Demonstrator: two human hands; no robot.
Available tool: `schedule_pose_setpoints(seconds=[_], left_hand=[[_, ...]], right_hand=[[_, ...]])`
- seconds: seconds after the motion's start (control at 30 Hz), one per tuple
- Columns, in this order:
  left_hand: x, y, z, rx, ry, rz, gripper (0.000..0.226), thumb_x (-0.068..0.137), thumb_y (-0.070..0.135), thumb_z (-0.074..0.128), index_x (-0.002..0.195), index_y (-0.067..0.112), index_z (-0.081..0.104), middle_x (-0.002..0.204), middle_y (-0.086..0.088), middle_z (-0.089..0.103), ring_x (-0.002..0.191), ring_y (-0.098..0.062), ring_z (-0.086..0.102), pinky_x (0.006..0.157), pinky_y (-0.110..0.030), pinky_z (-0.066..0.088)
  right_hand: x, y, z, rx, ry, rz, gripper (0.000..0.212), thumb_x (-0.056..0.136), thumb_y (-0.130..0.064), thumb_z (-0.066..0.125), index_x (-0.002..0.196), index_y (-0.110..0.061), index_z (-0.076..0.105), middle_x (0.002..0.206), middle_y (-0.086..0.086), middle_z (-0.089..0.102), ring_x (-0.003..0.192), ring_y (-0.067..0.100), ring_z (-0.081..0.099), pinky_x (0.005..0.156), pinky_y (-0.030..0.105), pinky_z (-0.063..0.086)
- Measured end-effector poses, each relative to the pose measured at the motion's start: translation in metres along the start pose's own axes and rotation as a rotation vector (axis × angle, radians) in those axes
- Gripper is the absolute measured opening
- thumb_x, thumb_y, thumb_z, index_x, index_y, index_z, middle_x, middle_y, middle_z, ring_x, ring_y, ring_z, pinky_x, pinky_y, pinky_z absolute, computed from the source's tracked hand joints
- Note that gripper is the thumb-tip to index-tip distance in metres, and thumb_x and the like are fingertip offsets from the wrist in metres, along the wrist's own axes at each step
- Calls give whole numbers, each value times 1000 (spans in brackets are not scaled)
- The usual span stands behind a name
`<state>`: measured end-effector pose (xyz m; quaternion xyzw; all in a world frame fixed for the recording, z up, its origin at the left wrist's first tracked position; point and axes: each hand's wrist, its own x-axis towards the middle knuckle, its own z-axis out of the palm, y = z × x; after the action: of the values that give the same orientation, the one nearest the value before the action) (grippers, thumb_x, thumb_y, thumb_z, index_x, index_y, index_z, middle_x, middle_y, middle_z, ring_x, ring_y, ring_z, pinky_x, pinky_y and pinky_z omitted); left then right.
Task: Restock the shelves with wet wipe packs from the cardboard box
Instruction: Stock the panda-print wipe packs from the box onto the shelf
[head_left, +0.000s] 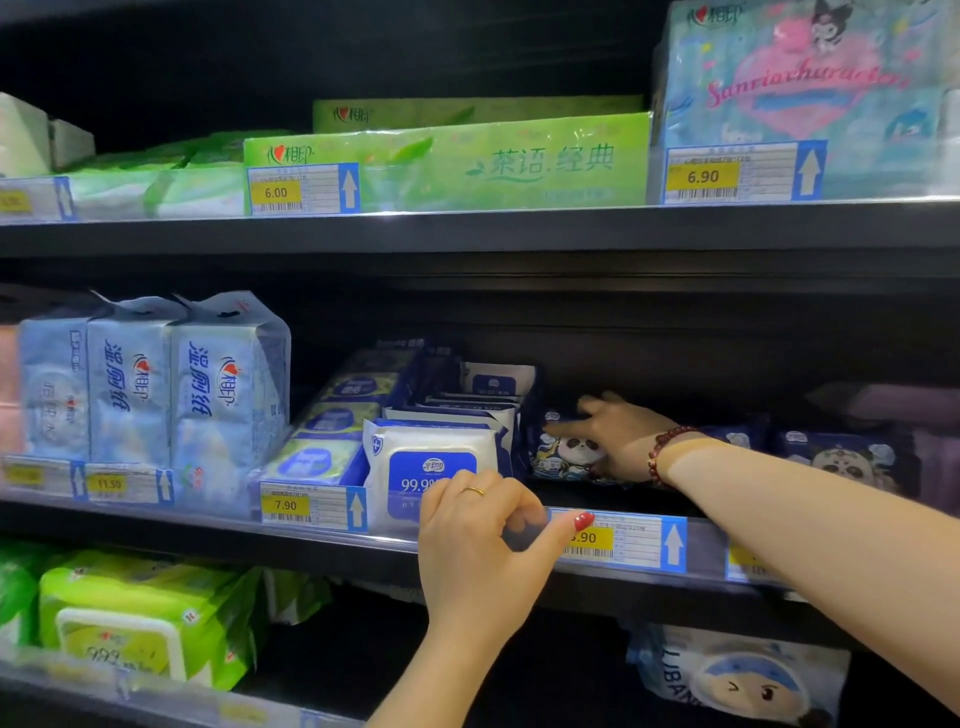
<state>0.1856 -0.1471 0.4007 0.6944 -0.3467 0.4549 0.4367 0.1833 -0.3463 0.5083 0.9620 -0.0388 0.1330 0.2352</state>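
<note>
Head view: the right hand (618, 434) lies open on a dark panda pack (563, 457), setting it on the middle shelf (208, 525). Its long axis seems to run sideways, face outward. The left hand (480, 545), half curled and holding nothing, waits below. Next move, I judge: push it straight.

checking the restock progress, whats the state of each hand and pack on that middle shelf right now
right hand: reaching into the shelf, fingers on the panda pack
panda pack: standing at the shelf front, touched by the right hand
left hand: fingers curled at the shelf edge, holding nothing visible
white and blue wipe pack: upright at the front of its row
second panda pack: standing further right, untouched
</note>
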Motion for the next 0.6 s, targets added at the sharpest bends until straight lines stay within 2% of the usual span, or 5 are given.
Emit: schedule_pose_setpoints(seconds=[0.2,0.3,0.37,0.5,0.6], left_hand=[[2,5,-8,-18,-87,-53,41,71,77,49,64,36,49,61,24,47,70,4,46,73,-12,30],[5,9,-15,-24,-160,-91,43,70,77,51,63,35,49,61,21,48,72,3,46,73,-12,29],[8,13,-19,-24,-221,-124,38,72,70,60,66,34,51,64,19,50,75,3,45,73,-14,29],[12,17,-38,45,-354,-51,22,82,51,66,90,31,63,88,15,61,89,-7,51,87,-27,37],[1,16,-52,151,-303,134,34,83,36,71,113,23,64,110,4,64,105,-19,56,94,-34,37]], right_hand=[[-20,-2,-19,30,23,17,65,88,-42,57,144,-44,23,145,-3,31,130,21,33,90,37,45],[-46,-1,-41,131,70,35,60,87,-43,58,141,-37,34,139,-4,38,127,19,37,95,38,44],[-71,-2,-51,192,167,46,56,86,-44,58,139,-34,40,137,-3,43,125,19,41,98,38,43],[-130,-17,-53,322,387,71,48,87,-43,60,132,-28,50,127,-5,52,117,16,48,93,32,45],[-174,-36,-41,302,489,45,45,84,-38,63,126,-22,56,120,-3,58,109,21,54,90,37,48]])
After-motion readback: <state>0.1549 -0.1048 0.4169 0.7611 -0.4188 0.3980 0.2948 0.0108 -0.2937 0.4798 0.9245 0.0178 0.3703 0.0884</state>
